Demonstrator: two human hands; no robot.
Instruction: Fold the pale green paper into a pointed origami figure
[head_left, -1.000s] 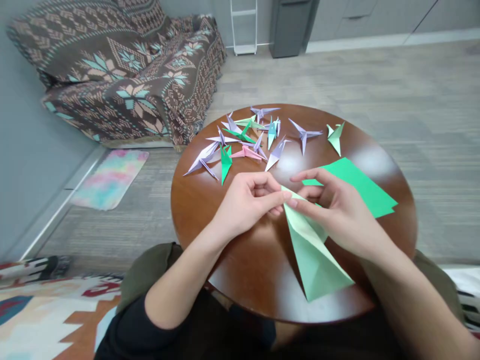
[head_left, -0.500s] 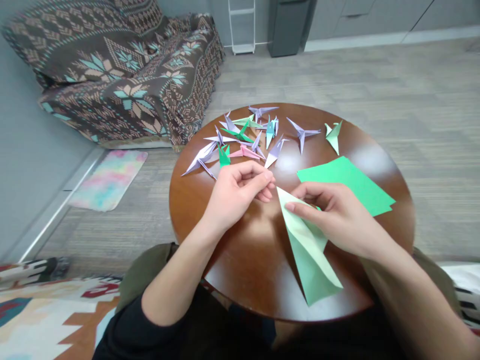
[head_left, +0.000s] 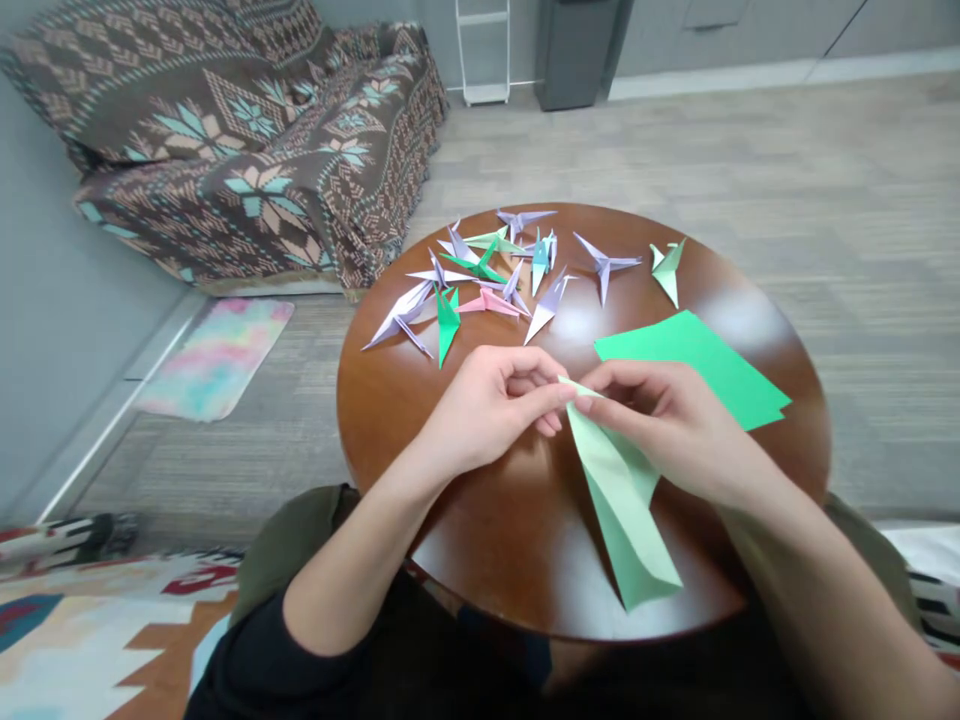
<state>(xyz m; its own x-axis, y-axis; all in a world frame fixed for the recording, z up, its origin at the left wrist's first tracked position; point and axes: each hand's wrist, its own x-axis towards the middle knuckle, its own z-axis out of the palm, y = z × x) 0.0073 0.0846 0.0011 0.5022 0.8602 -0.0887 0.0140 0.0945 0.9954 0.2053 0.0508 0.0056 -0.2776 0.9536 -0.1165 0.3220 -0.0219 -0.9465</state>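
A partly folded sheet of pale green origami paper slants over the near side of the round table, its narrow tip pointing away from me. My left hand pinches that tip between thumb and forefinger, the other fingers curled. Right beside it, my right hand grips the same paper close to the tip, with the thumb on top. The lower end of the paper spreads out toward the table's near edge. Behind my right hand lie flat sheets of bright green paper, partly covered by that hand.
The round brown table carries several folded paper cranes at its far left, among them a pink crane and a green crane. A pale green crane stands far right. Beyond are a covered sofa and a grey bin.
My left hand has moved right and slightly nearer, and now pinches the paper's tip. The paper has shifted a little and looks narrower. My right hand has kept its hold.
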